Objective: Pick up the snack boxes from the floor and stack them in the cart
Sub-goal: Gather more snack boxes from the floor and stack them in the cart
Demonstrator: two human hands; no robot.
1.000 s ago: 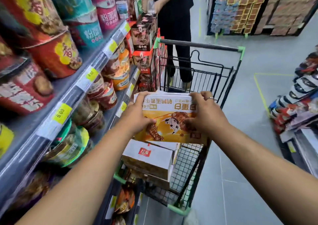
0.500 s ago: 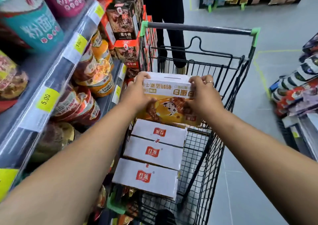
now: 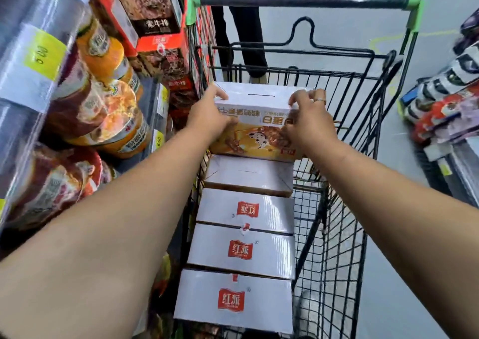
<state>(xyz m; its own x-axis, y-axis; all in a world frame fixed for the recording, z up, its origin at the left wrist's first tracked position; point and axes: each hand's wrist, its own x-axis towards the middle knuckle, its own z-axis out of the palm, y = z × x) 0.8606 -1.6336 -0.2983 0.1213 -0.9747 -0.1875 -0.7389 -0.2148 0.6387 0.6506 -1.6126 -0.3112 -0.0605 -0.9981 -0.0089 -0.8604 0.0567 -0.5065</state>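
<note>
I hold a white-and-orange snack box [image 3: 255, 120] with both hands at the far end of the black wire cart [image 3: 344, 183]. My left hand [image 3: 207, 115] grips its left end and my right hand [image 3: 309, 119] grips its right end. The box stands on edge, leaning toward me, at the head of a row of white boxes with red logos [image 3: 243, 250] packed along the cart's left side. Its lower edge touches the nearest white box [image 3: 248, 175].
Shelves of instant-noodle bowls [image 3: 103, 110] and dark boxed goods [image 3: 153, 9] run close along the left. Another person's dark legs [image 3: 243, 27] stand beyond the cart handle [image 3: 303, 1]. Packaged goods [image 3: 448, 97] fill a low display at right. Grey floor lies between.
The box has gone forward and down into the far end of the cart, tipping more upright. My view has dropped, so more white boxes in the cart show.
</note>
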